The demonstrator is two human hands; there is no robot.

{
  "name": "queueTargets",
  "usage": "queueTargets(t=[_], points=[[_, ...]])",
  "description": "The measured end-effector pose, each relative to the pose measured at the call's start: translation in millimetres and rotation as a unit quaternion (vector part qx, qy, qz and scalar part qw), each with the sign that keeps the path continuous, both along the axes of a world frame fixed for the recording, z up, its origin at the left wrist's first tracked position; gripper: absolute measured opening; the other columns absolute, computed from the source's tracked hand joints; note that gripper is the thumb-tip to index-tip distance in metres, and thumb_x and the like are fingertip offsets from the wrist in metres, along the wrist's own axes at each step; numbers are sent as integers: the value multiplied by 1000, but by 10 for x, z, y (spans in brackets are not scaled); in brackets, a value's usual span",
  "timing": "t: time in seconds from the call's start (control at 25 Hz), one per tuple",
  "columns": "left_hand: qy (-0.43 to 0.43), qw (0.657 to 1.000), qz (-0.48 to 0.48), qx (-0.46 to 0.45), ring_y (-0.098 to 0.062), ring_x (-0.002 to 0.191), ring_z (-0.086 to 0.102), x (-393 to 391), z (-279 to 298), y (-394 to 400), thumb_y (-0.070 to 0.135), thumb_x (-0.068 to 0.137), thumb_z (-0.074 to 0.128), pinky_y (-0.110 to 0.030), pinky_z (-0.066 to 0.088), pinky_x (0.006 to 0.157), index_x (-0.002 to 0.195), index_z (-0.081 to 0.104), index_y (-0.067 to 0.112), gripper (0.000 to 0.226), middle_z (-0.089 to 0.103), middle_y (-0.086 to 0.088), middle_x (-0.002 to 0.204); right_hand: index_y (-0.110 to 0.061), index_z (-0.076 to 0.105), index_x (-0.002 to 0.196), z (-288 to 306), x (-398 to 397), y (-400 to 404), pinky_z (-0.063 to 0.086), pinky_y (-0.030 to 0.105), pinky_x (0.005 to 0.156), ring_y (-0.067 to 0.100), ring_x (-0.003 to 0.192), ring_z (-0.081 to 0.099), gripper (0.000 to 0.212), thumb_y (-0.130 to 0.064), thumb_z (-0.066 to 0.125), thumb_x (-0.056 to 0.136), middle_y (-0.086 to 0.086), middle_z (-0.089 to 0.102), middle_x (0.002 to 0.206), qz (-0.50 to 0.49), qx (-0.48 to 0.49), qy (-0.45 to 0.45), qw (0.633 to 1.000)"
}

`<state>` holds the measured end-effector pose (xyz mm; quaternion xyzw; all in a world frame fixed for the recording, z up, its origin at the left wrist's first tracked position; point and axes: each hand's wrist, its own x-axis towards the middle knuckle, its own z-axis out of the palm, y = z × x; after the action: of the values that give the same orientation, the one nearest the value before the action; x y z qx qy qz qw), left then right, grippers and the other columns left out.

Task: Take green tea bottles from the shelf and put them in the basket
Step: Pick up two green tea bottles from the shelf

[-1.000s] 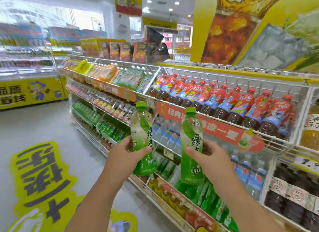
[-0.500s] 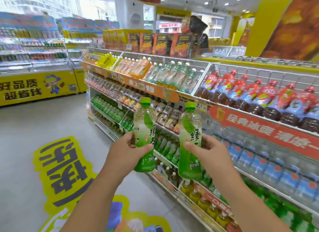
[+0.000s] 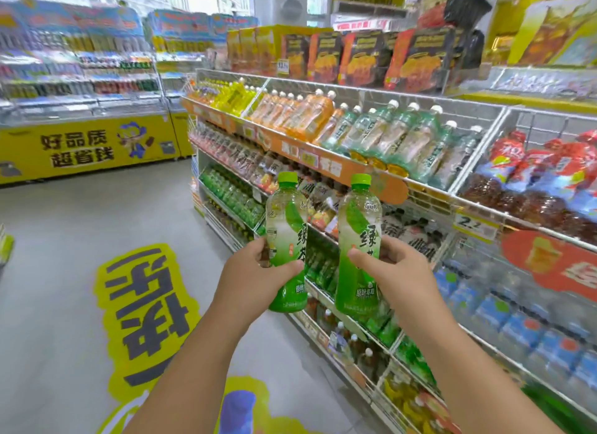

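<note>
My left hand (image 3: 250, 277) grips a green tea bottle (image 3: 287, 239) round its lower half, upright, with a green cap and a green label. My right hand (image 3: 395, 273) grips a second green tea bottle (image 3: 358, 243) of the same kind, also upright. Both bottles are held side by side in front of me, clear of the drinks shelf (image 3: 326, 162). More green bottles (image 3: 235, 196) lie on a lower shelf row at the left end. No basket is in view.
The long wire shelf runs along my right, filled with orange, pale green, red and blue bottles. A yellow chest freezer (image 3: 90, 149) stands across the aisle at the back left. Grey floor with a large yellow sticker (image 3: 145, 307) lies to my left.
The view has swung left along the shelf, bringing the aisle and freezer into sight. Both hands keep the same grip on the bottles and hold them at the same height.
</note>
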<state>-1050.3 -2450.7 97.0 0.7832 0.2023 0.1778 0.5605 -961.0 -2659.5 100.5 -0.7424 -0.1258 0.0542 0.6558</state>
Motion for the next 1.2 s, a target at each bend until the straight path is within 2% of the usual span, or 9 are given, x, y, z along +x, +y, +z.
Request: queueTargets(t=[0.12, 0.28, 0.48, 0.68, 0.76, 0.88, 1.0, 1.08, 1.2], points=[[5, 1000, 16, -4, 17, 76, 64, 514, -9, 337, 29, 78, 85, -4, 45, 55, 96, 71, 39, 25, 72, 23, 92, -30, 73, 100, -55, 552, 401, 47, 7, 54, -7, 71, 68, 18, -27, 83, 84, -15, 77, 88, 16, -8, 7, 1000], [16, 1000, 14, -14, 21, 77, 62, 1098, -36, 727, 25, 79, 84, -15, 47, 66, 105, 72, 32, 30, 73, 18, 101, -36, 70, 100, -88, 1105, 783, 48, 6, 53, -10, 70, 68, 21, -28, 83, 84, -20, 76, 87, 4, -21, 16, 1000], [39, 998, -46, -6, 12, 80, 64, 1885, -146, 1347, 28, 78, 85, -15, 47, 66, 97, 66, 36, 28, 70, 22, 97, -37, 67, 108, -170, 1666, 1373, 52, 13, 69, 3, 89, 66, 32, -38, 84, 81, -13, 71, 105, -62, -34, 16, 997], [62, 988, -130, 53, -9, 106, 67, 2762, -217, 2242, 57, 63, 83, -33, 58, 85, 127, 61, 30, 73, 69, 10, 119, -26, 60, 136, -279, 2171, 2142, 53, 31, 90, 7, 107, 64, 67, -49, 83, 78, -15, 68, 117, -150, -43, 17, 988], [72, 981, -165, 67, -14, 103, 68, 3073, -127, 2515, 61, 58, 81, -42, 59, 89, 130, 58, 30, 81, 69, 10, 116, -28, 59, 139, -250, 2299, 2396, 54, 39, 99, 9, 111, 65, 73, -52, 84, 75, -15, 69, 122, -185, -38, 26, 982], [76, 971, -215, 67, -4, 83, 62, 3457, -23, 2751, 44, 75, 85, -35, 59, 76, 115, 50, 32, 54, 60, 17, 98, -27, 64, 133, -191, 2421, 2657, 54, 27, 84, 7, 107, 67, 60, -44, 84, 79, -15, 72, 117, -230, -16, 41, 972], [75, 959, -263, 74, 3, 81, 53, 3772, -64, 2794, 45, 76, 85, -24, 51, 64, 136, 49, 30, 71, 53, 17, 100, -29, 68, 116, -201, 2432, 2704, 48, 13, 71, -2, 94, 67, 38, -36, 84, 82, -19, 74, 107, -279, -4, 60, 959], [75, 950, -296, 62, 4, 85, 51, 3926, -138, 2746, 46, 76, 85, -22, 45, 64, 141, 47, 27, 78, 52, 20, 100, -35, 69, 105, -242, 2457, 2678, 52, 15, 74, -3, 90, 68, 26, -33, 84, 83, -22, 75, 97, -303, -3, 71, 950], [78, 944, -319, 34, 5, 85, 52, 4065, -355, 2628, 43, 74, 86, -17, 39, 62, 137, 49, 26, 75, 52, 21, 98, -29, 66, 123, -406, 2532, 2577, 49, 15, 78, -4, 98, 63, 46, -36, 85, 81, -20, 72, 109, -311, -6, 79, 947]])
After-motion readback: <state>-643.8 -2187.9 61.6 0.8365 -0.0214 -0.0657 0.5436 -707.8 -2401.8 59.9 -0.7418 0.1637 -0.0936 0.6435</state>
